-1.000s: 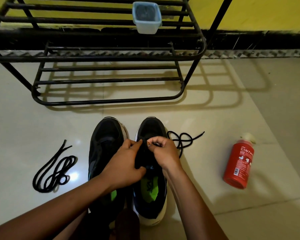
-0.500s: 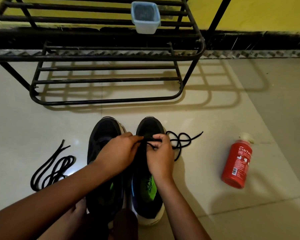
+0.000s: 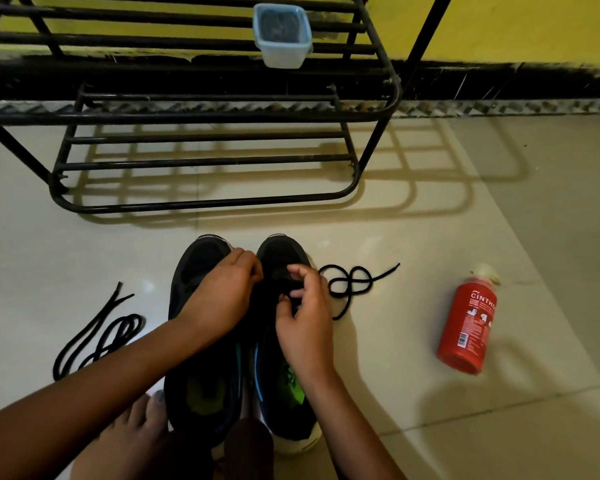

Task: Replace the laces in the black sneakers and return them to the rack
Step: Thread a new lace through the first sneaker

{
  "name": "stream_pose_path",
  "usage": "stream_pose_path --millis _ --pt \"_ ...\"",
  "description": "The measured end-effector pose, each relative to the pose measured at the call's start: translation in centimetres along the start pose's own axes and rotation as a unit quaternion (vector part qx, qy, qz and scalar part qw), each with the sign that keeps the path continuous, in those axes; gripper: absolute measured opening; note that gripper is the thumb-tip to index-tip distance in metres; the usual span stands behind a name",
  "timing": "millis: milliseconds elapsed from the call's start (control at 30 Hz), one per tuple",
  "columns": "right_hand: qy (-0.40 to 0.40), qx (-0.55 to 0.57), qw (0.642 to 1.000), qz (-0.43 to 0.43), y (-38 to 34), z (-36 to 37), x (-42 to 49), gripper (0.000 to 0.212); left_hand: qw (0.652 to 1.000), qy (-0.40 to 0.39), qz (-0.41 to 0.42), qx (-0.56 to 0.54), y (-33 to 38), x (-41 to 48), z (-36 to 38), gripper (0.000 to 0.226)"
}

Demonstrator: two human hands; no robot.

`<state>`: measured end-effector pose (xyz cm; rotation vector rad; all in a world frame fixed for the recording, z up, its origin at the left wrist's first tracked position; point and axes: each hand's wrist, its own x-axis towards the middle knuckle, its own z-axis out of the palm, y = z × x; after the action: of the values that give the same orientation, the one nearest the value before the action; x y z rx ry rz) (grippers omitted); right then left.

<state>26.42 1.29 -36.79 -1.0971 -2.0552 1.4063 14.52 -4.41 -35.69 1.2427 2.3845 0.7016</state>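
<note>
Open floor is left between the rack point(image 3: 201, 203) and the black sneakers point(image 3: 198, 268), stood side by side before it. The right sneaker point(image 3: 281, 252) is judged to be mid-threading: the lace point(image 3: 349, 284) is pinched by the right hand point(image 3: 307, 323), while the left hand point(image 3: 222, 299) is curled at its upper, what it holds being hidden; next the tail lying rightwards must be drawn through

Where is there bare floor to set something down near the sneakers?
Bare tile: between the rack and the sneakers; between the trailing lace and the red bottle. The rack's lower bars are bare too. Crowded: left hand and right hand over the sneakers; coiled lace beside them.
</note>
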Motion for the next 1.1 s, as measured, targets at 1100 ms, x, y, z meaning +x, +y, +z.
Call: stream_pose_path --millis 1100 --pt "0.009 0.047 0.998 -0.037 2.2 -2.2 -1.8 0.015 0.977 0.066 0.103 0.176 -0.8 -1.5 -1.5 0.013"
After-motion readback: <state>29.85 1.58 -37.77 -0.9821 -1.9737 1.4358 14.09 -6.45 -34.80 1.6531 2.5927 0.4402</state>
